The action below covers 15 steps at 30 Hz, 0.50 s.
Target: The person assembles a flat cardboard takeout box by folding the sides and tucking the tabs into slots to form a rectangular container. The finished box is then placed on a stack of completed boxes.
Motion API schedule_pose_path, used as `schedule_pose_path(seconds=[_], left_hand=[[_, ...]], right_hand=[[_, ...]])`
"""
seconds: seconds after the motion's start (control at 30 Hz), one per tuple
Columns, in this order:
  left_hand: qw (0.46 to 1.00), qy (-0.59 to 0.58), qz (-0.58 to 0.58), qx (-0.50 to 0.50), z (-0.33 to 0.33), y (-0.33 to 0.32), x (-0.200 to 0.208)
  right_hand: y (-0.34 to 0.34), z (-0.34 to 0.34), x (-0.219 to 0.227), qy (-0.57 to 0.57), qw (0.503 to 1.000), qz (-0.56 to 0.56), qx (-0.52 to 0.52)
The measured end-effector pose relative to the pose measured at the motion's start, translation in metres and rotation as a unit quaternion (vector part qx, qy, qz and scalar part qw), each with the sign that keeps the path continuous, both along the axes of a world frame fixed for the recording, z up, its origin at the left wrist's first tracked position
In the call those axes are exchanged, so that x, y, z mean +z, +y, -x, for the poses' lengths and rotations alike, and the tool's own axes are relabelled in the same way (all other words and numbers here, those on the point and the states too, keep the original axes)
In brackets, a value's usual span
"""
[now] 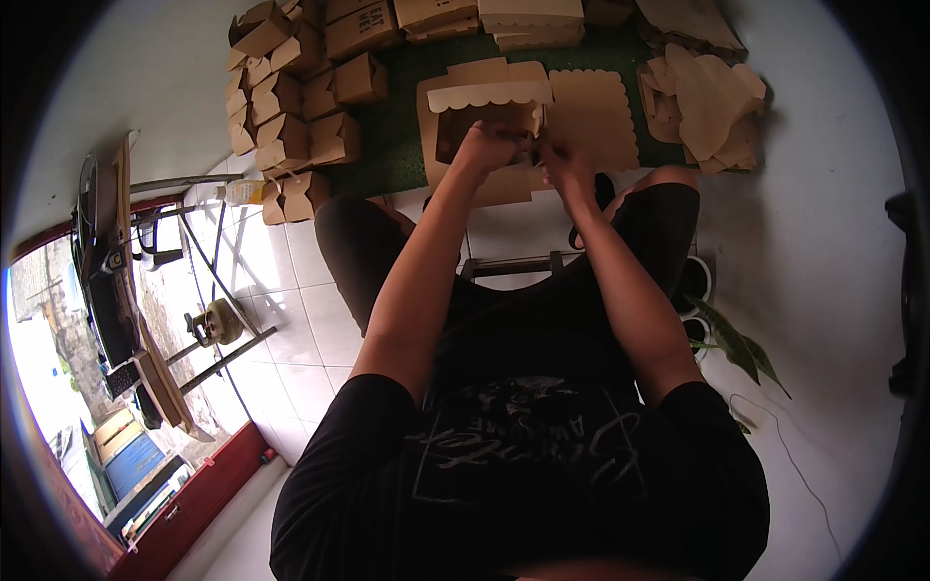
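A partly folded brown cardboard box (489,95) with scalloped edges lies in front of me, one wall standing up at its far side. Its wide scalloped flap (596,116) spreads flat to the right. My left hand (492,147) reaches over the box's opening, its fingers bent around the near right corner. From the right, my right hand (566,167) pinches cardboard at that same corner. Both hands are closed and nearly touch. The fingertips and the exact folds between them are too small and dark to make out.
Folded small boxes (281,140) are stacked at the left of a green mat (392,126). Larger boxes (363,34) line the back. Flat cardboard sheets (712,102) pile up at the right. My knees flank the work area; a potted plant (741,344) stands at right.
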<state>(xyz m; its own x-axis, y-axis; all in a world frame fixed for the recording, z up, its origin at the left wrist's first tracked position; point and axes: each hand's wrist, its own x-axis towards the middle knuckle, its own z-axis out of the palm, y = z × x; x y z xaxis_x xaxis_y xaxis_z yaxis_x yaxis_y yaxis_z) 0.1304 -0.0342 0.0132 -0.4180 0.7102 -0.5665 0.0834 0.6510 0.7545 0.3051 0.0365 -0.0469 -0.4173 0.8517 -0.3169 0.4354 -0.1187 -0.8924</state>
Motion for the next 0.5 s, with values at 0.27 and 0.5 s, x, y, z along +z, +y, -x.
schedule_pose_path(seconds=[0.27,0.5], left_hand=[[1.000,-0.007,0.012,0.012,0.000,-0.001,0.005],[1.000,0.012,-0.003,-0.002,0.000,-0.001,0.001]], right_hand=[[0.000,-0.002,0.014,0.027,0.993,0.110,-0.017],[-0.002,-0.002,0.018,0.044,0.996,0.078,-0.029]])
